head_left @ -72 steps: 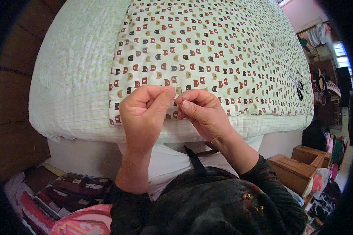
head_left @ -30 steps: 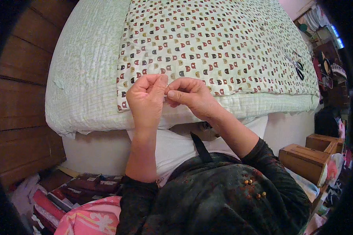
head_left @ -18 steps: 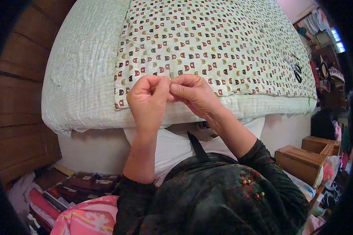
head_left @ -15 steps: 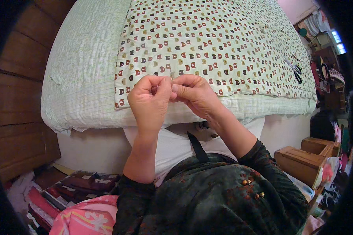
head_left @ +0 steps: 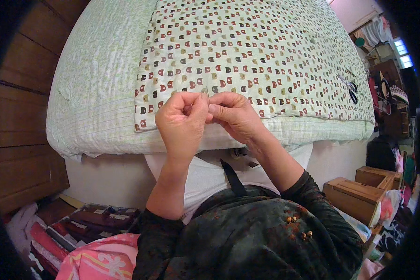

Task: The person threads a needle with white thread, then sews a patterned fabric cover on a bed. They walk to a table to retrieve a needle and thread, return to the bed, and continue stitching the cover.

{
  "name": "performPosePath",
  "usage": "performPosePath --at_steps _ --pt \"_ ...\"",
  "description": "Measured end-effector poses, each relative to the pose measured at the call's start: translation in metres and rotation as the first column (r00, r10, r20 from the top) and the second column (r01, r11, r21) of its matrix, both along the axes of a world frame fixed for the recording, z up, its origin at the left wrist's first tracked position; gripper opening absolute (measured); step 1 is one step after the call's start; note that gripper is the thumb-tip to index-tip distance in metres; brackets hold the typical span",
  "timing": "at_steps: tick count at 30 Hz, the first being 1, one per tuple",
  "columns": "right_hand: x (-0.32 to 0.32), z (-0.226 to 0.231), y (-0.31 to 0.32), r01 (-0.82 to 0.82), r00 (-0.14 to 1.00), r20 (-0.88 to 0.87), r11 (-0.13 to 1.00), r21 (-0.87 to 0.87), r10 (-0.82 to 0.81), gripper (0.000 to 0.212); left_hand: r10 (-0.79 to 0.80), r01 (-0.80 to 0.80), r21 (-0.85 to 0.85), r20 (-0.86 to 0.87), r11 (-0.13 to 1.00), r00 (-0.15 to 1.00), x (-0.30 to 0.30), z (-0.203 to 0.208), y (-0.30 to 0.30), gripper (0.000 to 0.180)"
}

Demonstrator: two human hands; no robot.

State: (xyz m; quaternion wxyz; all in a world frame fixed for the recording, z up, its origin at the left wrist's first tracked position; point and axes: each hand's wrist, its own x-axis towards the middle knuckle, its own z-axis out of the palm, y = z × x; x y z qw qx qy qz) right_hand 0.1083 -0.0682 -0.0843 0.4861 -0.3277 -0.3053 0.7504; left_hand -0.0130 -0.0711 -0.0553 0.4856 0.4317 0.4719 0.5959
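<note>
My left hand [head_left: 182, 116] and my right hand [head_left: 233, 114] meet fingertip to fingertip above the near edge of a patterned quilt [head_left: 228, 56]. Thumb and forefinger of each are pinched together. A thin, shiny sewing needle [head_left: 206, 94] sticks up between the fingertips, apparently gripped by my right hand. Whatever the left fingertips hold is too small to tell. The quilt is pale with small red, black and tan bear heads, and lies flat on a bed.
Dark-handled scissors [head_left: 353, 93] lie on the quilt at the right. Pale green bedding [head_left: 88, 88] covers the bed. A brown wooden cabinet [head_left: 28, 116] flanks the left side; wooden boxes [head_left: 352, 193] stand lower right. Pink fabric [head_left: 98, 259] lies at lower left.
Both hands have stayed pinched together, shifting very slightly down and right in the view. The needle now stands a little lower between the fingertips. Scissors and quilt have not been moved.
</note>
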Motion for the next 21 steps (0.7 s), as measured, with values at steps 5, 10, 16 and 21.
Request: performPosePath --at_steps 5,10,16,21 --pt "0.0007 -0.0014 -0.0002 -0.003 1.000 0.021 1.000 0.028 0.002 0.014 0.002 -0.002 0.004 -0.004 1.000 1.000 -0.0001 -0.0029 0.0006 0.009" --pt "0.0003 -0.0029 -0.0005 0.010 1.000 0.011 1.000 0.019 -0.010 0.014 0.004 -0.004 -0.004 -0.007 1.000 1.000 -0.0002 -0.0047 0.0010 0.010" --pt "-0.0012 -0.0043 0.0001 0.014 1.000 -0.019 1.000 0.002 -0.014 0.013 0.015 -0.015 0.026 -0.013 1.000 1.000 -0.0004 -0.0060 0.0002 0.010" --pt "-0.0007 -0.0037 0.0001 0.012 1.000 -0.005 1.000 0.004 -0.012 0.014 0.013 -0.014 0.016 0.007 1.000 1.000 0.0008 -0.0041 0.0001 0.009"
